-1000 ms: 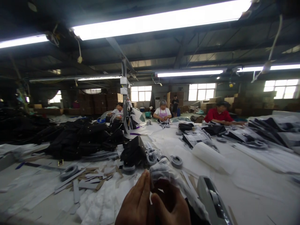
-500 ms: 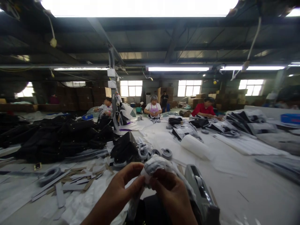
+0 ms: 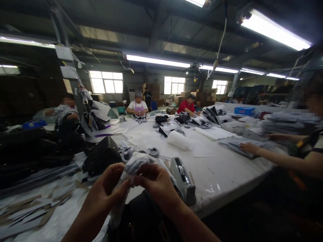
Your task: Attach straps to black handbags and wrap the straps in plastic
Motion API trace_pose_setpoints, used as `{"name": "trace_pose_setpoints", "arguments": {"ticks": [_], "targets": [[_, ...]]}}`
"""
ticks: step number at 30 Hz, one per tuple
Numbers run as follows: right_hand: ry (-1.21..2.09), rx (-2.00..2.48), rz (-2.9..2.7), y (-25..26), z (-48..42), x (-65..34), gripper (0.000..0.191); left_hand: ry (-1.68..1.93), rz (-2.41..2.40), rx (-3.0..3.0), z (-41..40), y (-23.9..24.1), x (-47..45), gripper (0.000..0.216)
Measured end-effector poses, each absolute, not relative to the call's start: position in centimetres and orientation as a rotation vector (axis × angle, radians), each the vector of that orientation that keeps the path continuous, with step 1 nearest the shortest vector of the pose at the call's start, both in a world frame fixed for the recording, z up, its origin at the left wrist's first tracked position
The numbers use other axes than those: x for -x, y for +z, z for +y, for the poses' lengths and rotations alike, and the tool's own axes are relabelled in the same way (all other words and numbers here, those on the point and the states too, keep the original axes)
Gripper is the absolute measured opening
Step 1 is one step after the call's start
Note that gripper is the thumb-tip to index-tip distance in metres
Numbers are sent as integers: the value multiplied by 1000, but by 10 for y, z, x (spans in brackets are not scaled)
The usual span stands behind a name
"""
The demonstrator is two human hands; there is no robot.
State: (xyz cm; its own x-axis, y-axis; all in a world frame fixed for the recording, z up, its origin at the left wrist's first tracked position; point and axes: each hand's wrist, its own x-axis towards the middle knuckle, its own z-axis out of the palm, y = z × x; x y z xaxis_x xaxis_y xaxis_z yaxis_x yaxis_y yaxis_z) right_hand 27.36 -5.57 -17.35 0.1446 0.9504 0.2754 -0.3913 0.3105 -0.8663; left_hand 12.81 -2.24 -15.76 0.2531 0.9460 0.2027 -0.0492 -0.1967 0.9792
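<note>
Both my hands are on a bag handle (image 3: 138, 162) wrapped in thin white material, which arches up in front of me. My left hand (image 3: 104, 188) pinches the wrapping on the near left side, its thumb against the fingers. Close beside it, my right hand (image 3: 157, 186) grips the same wrapped part, and the two thumbs almost meet. Beneath the hands is a black bag (image 3: 142, 213), partly covered by my wrists. A grey tape dispenser (image 3: 183, 183) stands on the table just right of my right hand.
Another black bag (image 3: 103, 156) and coiled straps (image 3: 153, 152) lie beyond my hands. Cardboard strips (image 3: 32, 210) are scattered at left. A white roll (image 3: 179, 139) lies farther off. At right, a co-worker's hand (image 3: 249, 148) rests on flat packages. Two more people sit across the table.
My view has swung to the right, bringing the co-worker at right and the table's edge into sight. Both hands keep their hold on the wrapped bag handle.
</note>
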Motion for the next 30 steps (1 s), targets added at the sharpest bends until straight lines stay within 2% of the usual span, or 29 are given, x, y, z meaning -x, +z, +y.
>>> {"name": "trace_pose_setpoints", "arguments": {"ticks": [7,10,13,17,20,26,30], "targets": [[663,1081,-1137,-175,-59,-323,25,1355,946,-1481,-6,-155,-145,48],[269,1525,-1034,-202,-75,-379,34,1414,1017,-1460,0,-162,-141,48],[162,1729,-916,-243,-88,-431,37,1402,1044,-1410,2,-168,-136,48],[276,1890,-862,-289,-95,-459,30,1301,1023,-1228,1,-173,-132,53],[442,1894,-850,-304,-93,-459,35,1225,1000,-1147,-2,-175,-131,55],[609,1747,-743,-298,-98,-454,54,1272,976,-1142,-13,-174,-130,48],[657,1649,-713,-284,-115,-443,57,1245,976,-1143,-13,-175,-128,51]]}}
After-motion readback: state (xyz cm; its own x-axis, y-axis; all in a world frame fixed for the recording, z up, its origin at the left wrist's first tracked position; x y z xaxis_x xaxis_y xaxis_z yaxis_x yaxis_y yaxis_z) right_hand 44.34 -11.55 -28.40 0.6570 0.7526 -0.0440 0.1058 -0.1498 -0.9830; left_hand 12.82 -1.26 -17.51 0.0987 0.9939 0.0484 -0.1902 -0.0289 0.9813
